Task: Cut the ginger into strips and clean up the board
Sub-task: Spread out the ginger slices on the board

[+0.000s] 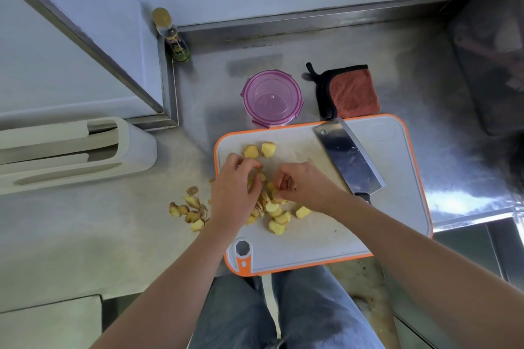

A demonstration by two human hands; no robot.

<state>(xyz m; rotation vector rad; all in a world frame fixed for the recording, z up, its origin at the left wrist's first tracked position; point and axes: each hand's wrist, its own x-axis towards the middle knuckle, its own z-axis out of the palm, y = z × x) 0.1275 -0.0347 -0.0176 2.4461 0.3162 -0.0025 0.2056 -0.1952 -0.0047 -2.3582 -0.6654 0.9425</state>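
Left grip [232,188] and right grip [302,184] pinch ginger pieces [276,225] over the board [312,244] on a steel counter [411,79].

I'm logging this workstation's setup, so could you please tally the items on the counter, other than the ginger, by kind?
Cutting board: 1
Cleaver: 1
Purple container: 1
Cloth: 1
Bottle: 1
White slotted rack: 1
Total: 6
The blurred dark shape at right is left out.
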